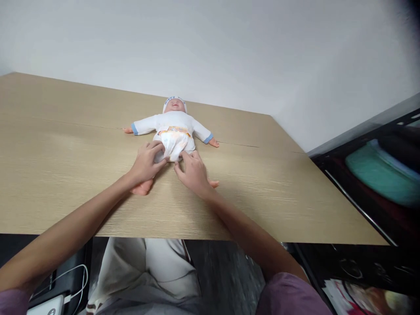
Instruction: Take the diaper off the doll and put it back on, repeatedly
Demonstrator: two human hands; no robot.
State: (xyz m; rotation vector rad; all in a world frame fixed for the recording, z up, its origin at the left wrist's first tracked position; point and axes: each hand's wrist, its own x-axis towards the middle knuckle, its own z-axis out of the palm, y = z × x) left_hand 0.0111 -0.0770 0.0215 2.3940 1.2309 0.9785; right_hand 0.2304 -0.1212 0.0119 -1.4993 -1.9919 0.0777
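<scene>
Handling the leg edges of a diaper (177,143) already wrapped round a doll (175,119)

Finding the doll face-up on the bench (256,183), head toward the wall (197,48), legs spread toward the near edge. Touching the diaper low on one side with the left hand (146,161) and low on the other with the right hand (193,170), thumbs and fingertips curled in close to the crotch. Cannot tell a firm pinch from a light touch in either grip, with fingertips small and partly covered.

Counting as done, by the look of it: front panel drawn up over the belly, printed waistband (177,129) lying across below the white shirt (173,116). Judging as left: leg edges, apparently the part being handled, and perhaps the side fastenings, not clearly visible at either hip. Seeing one foot (142,188) beside the left wrist, another just past the right.
</scene>
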